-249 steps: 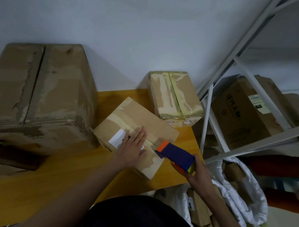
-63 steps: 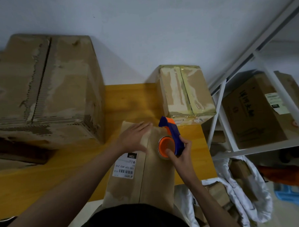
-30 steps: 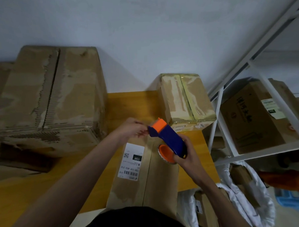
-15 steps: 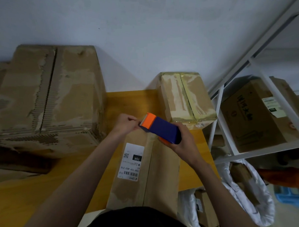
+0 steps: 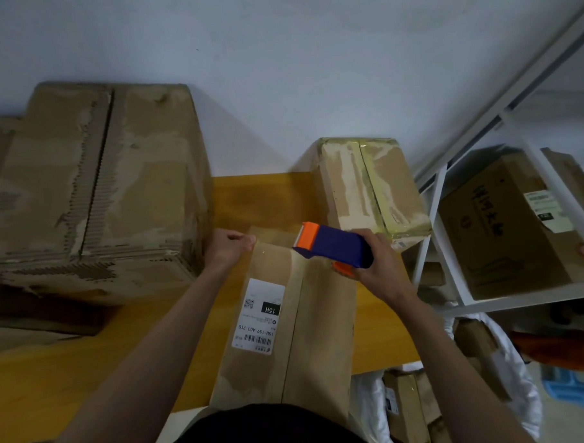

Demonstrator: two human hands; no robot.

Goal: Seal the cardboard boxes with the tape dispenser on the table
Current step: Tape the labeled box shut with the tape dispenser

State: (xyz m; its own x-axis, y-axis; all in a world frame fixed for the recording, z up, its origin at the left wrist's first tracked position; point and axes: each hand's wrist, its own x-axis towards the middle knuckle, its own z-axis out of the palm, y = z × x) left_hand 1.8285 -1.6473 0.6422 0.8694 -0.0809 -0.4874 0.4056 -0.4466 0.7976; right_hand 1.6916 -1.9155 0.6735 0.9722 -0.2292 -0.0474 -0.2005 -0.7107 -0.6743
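1. The cardboard box lies lengthwise on the yellow table, its near end at the table's front edge beside the person's torso.
2. A white shipping label is affixed to the left half of the box top, beside the centre seam.
3. The left hand has its fingers curled over the far left corner of the box.
4. The right hand grasps the blue and orange tape dispenser at the far end of the box top, orange end toward the left.
5. A large worn box sits at the table's left; a small taped box stands at the far right corner.
6. A white shelf stands right of the table.
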